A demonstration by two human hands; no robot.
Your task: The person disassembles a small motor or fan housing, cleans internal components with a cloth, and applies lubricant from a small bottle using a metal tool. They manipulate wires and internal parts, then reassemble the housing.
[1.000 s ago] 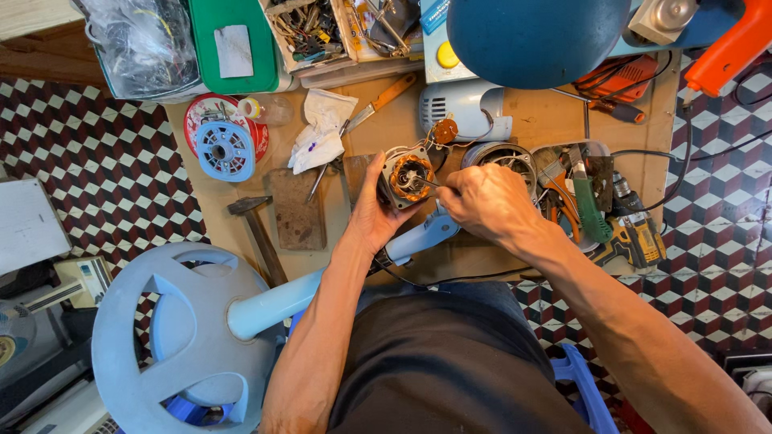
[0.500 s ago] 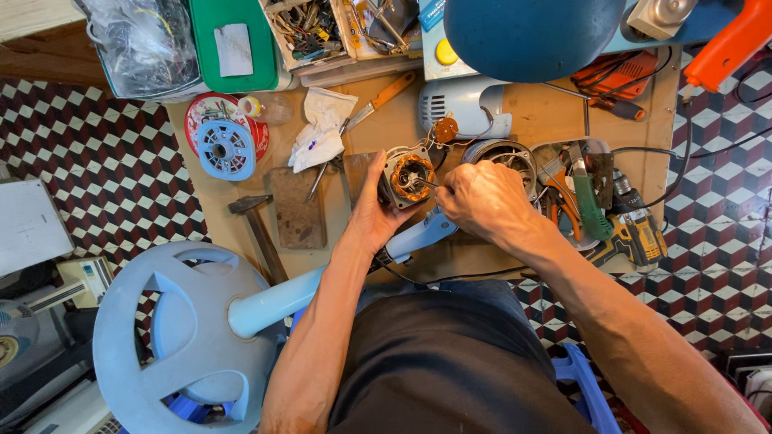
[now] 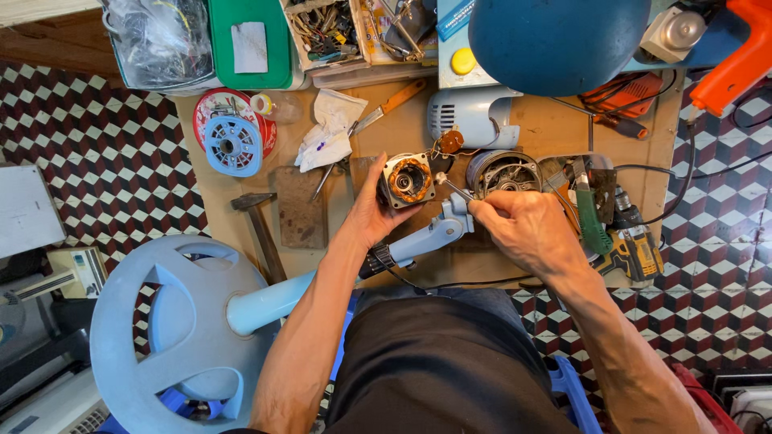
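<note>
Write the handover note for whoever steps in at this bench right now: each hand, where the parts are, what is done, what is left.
Left hand: grips the motor stator, copper windings facing up, held above the wooden table.
Right hand: pinches a thin metal tool, its tip near the stator's right edge.
Parts: open motor housing just right of the stator; pale blue motor cover behind it; fan stand lying at lower left; hammer to the left.
Done: motor is apart.
Left: stator not refitted, motor still open.
</note>
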